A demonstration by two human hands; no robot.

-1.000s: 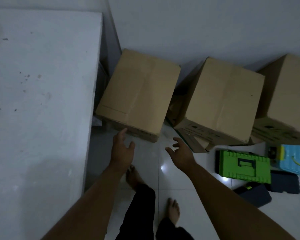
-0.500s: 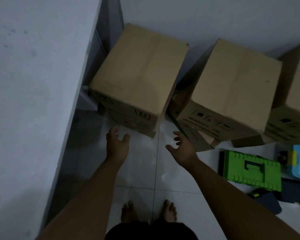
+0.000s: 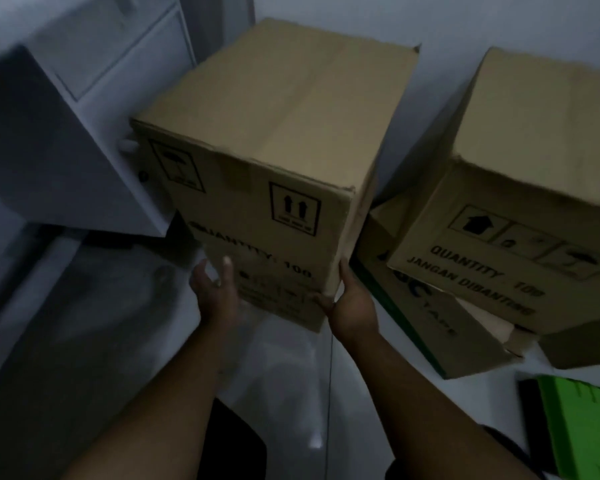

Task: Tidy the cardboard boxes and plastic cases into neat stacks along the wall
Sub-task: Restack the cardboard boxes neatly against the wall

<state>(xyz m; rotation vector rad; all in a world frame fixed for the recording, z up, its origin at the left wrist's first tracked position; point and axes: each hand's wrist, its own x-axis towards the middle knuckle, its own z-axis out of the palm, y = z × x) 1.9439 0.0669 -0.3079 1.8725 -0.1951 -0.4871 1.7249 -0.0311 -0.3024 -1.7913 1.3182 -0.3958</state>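
Your left hand and right hand grip the cardboard box by its lower front corners, fingers wrapped round its sides.

Left hand and right hand bare; forearms uncovered to frame edge. One left fingernail catches light. Dark garment low between arms, type unclear.
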